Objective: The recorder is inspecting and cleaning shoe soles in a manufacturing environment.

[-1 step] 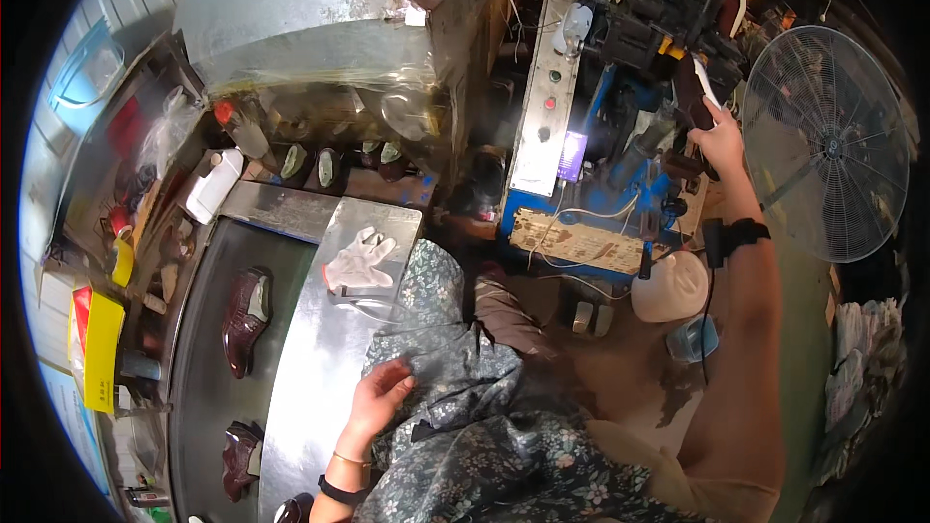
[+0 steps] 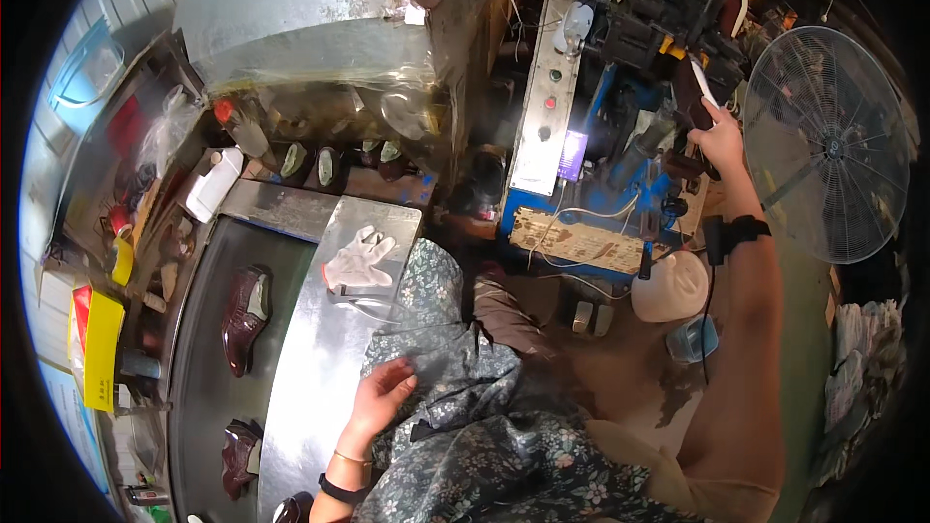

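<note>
At the machine on the right, my right hand [image 2: 720,143] is stretched out and closed on a dark brown shoe [image 2: 694,107] with a white strip along its edge. The shoe's far end sits among the dark parts of the machine [image 2: 659,24], partly hidden. My left hand [image 2: 386,395] hovers by my lap, thumb apart from loosely bent fingers, holding nothing. Left of it, on the dark belt [image 2: 291,266], lie a glossy burgundy shoe [image 2: 242,324] and a second burgundy shoe [image 2: 237,460]. A white glove [image 2: 360,260] rests on the metal tabletop [image 2: 310,368].
A large round fan [image 2: 828,145] stands right of my right arm. Below the machine is a whitish plastic jug [image 2: 670,287]. A control panel [image 2: 547,87] with buttons runs along the machine's left. Ahead is a big metal housing [image 2: 300,19]; a yellow box [image 2: 102,353] sits far left.
</note>
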A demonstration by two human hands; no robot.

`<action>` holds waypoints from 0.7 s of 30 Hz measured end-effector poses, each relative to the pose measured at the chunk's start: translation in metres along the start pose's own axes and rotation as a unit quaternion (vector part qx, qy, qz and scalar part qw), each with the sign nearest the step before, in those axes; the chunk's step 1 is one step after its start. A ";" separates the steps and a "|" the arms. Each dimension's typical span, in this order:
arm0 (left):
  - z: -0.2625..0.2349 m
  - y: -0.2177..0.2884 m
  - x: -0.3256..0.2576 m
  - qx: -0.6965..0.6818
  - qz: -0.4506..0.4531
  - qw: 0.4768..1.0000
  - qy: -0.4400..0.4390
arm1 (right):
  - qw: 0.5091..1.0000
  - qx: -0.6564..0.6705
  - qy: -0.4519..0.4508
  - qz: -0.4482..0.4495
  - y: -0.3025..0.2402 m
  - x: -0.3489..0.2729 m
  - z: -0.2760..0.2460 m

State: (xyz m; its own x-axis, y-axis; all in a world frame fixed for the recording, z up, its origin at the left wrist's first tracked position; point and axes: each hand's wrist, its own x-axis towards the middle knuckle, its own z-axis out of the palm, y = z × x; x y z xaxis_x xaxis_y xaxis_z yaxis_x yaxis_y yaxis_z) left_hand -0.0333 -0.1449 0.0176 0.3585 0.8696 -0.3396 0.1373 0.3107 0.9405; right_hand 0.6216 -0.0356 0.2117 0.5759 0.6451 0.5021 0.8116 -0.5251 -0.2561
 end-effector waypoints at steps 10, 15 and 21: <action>0.017 0.005 -0.005 0.020 -0.050 0.998 -0.026 | 0.987 -0.075 -0.126 -0.060 0.002 0.015 -0.008; 0.021 0.002 -0.009 0.087 0.004 0.994 -0.059 | 0.989 -0.135 -0.019 -0.051 -0.015 -0.028 0.035; 0.021 -0.009 -0.012 0.124 -0.025 0.991 -0.046 | 0.985 -0.163 -0.037 -0.029 -0.019 -0.033 0.042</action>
State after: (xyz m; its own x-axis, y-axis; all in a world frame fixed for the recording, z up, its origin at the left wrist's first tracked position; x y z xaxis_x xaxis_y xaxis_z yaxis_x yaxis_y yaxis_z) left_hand -0.0193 -0.1665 0.0130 0.4261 0.8134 -0.3961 0.3751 0.2396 0.8955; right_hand 0.5917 -0.0234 0.1655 0.5453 0.7114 0.4433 0.7751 -0.6293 0.0567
